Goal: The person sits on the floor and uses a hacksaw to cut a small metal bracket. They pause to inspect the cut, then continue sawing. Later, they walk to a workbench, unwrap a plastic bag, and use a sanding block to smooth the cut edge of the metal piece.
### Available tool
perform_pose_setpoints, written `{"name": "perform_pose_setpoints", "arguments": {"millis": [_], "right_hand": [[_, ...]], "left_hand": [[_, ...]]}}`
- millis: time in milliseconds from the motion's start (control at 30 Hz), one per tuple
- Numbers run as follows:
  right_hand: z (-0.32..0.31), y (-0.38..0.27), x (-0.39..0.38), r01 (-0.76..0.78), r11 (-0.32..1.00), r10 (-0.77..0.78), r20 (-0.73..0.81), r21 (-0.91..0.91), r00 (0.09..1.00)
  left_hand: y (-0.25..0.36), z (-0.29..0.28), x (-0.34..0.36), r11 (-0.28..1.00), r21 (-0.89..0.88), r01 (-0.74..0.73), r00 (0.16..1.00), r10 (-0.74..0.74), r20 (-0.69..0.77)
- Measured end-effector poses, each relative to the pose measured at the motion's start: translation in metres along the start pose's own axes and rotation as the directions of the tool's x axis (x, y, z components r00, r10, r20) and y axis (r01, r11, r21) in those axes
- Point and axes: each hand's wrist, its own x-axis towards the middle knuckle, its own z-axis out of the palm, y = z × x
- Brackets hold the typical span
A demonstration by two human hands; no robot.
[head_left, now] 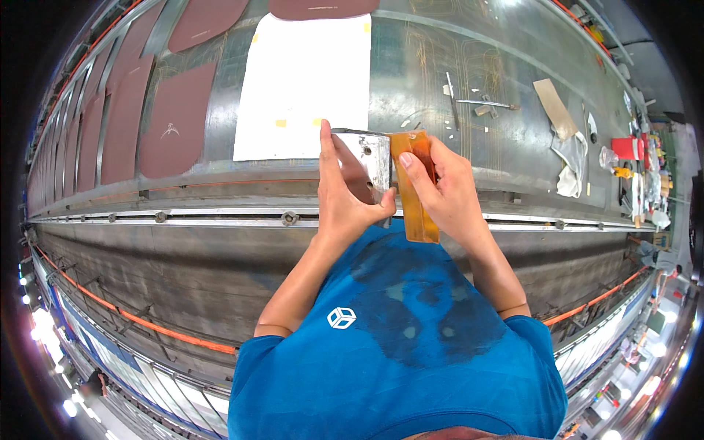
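Observation:
My left hand [342,187] grips a shiny metal plate-like piece [370,150] with small holes and a worn, pale-smeared right edge. Its index finger stretches up along the left side, and the thumb reaches the lower right corner. Close beside it, my right hand [449,183] holds an amber, see-through bar [416,209], upright, with the thumb across its front. The bar's upper left edge lies against or very near the metal piece's right edge; I cannot tell if they touch. Both things are held in front of my chest, over the near table edge.
Beyond my hands, a white sheet [308,81] with yellow tape bits lies on a long metal table [411,44]. Maroon panels [172,125] line its left. Thin tools [488,104], a tan strip [555,108], a white cloth [570,161] and a red box [627,149] sit rightward. A metal rail [220,218] runs along the near edge.

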Motion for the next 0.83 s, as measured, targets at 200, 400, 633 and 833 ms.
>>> {"name": "perform_pose_setpoints", "arguments": {"millis": [200, 400, 633, 833], "right_hand": [[0.000, 0.008, -0.001, -0.074, 0.990, 0.071, 0.031, 0.117, 0.997], [-0.008, 0.017, -0.004, -0.221, 0.950, 0.192, 0.148, 0.220, 0.970], [0.000, 0.021, -0.007, -0.290, 0.906, 0.271, 0.103, 0.307, 0.957], [0.007, 0.031, -0.017, -0.322, 0.872, 0.314, 0.082, 0.368, 0.946]], "left_hand": [[0.016, 0.002, -0.003, 0.987, 0.156, -0.032, 0.999, 0.032, 0.000], [0.012, -0.013, -0.004, 0.992, -0.099, 0.076, 0.972, -0.052, 0.231], [0.005, -0.008, -0.011, 0.982, -0.187, -0.035, 0.978, 0.072, 0.197], [0.016, -0.002, -0.016, 0.951, -0.302, 0.058, 0.983, -0.003, 0.181]]}}
